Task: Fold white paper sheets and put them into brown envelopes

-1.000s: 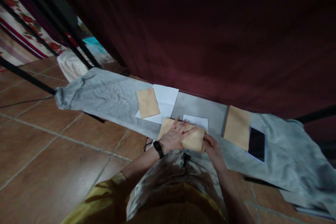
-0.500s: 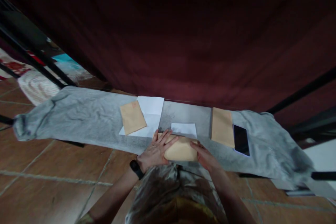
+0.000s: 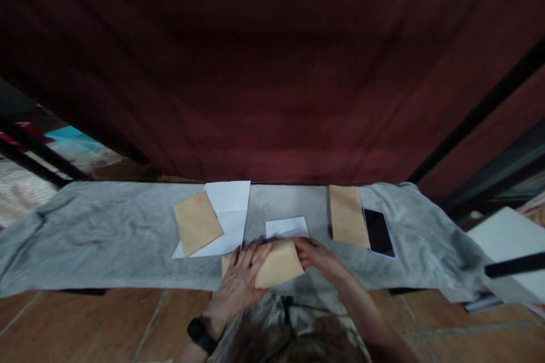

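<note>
A brown paper envelope (image 3: 280, 265) lies close to my lap on the grey cloth. My left hand (image 3: 240, 278) rests flat across its left part, fingers stretched out. At the envelope's right end, the fingers of my right hand (image 3: 317, 258) are closed on the edge. Part of the envelope shows to the left of my left fingers. Just beyond it is a small white paper (image 3: 287, 227). To the left, another brown envelope (image 3: 197, 224) overlaps a creased white sheet (image 3: 232, 204).
At right, a stack of brown envelopes (image 3: 349, 216) lies beside a dark-screened phone (image 3: 378, 232). Grey cloth (image 3: 128, 227) covers the narrow bench. A dark red curtain (image 3: 289, 96) hangs behind it. Black metal bars (image 3: 472, 116) stand at both sides.
The view has shifted, so the bench appears lower. The envelope under my hands is tilted, its right end raised slightly by my right hand, and more of it shows at left.
</note>
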{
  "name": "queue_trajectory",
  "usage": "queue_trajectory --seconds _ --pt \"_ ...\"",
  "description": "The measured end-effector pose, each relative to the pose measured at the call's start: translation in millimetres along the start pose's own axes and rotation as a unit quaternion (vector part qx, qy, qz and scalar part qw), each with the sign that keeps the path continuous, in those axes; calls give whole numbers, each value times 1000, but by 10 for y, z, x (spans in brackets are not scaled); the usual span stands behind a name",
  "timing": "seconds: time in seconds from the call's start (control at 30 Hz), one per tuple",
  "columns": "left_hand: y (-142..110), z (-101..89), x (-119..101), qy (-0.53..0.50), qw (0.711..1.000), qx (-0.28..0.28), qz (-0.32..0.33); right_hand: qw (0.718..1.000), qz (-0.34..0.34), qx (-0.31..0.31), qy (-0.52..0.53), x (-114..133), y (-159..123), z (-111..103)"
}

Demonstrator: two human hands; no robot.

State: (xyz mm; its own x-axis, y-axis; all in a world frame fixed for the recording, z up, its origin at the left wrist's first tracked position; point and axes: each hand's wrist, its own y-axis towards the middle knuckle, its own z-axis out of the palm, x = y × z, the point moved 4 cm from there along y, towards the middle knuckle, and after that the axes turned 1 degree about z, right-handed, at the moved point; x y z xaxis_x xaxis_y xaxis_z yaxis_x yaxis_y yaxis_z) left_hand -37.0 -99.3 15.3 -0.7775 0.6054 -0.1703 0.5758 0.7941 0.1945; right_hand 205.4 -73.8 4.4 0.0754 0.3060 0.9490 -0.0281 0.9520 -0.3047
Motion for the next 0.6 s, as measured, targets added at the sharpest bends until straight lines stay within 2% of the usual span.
queue_trajectory --seconds 0.03,0.13,0.2,0.3,0.4,0.6 --pt "-59 -21 66 4 1000 -5 -20 994 -30 -29 -104 62 77 -84" --pt "-283 -57 280 22 995 -14 -93 960 -62 -143 -231 129 280 -331" --pt "-424 -50 377 40 990 -14 -132 942 -55 -179 -278 56 366 -379" --pt "-541 -17 406 56 987 -5 -148 921 -36 -209 -326 -113 421 -297" --pt "-541 5 372 60 987 5 -149 907 -26 -226 -354 -211 449 -189" --pt "-448 42 354 45 984 40 -166 906 -54 -231 -351 -193 483 -189"
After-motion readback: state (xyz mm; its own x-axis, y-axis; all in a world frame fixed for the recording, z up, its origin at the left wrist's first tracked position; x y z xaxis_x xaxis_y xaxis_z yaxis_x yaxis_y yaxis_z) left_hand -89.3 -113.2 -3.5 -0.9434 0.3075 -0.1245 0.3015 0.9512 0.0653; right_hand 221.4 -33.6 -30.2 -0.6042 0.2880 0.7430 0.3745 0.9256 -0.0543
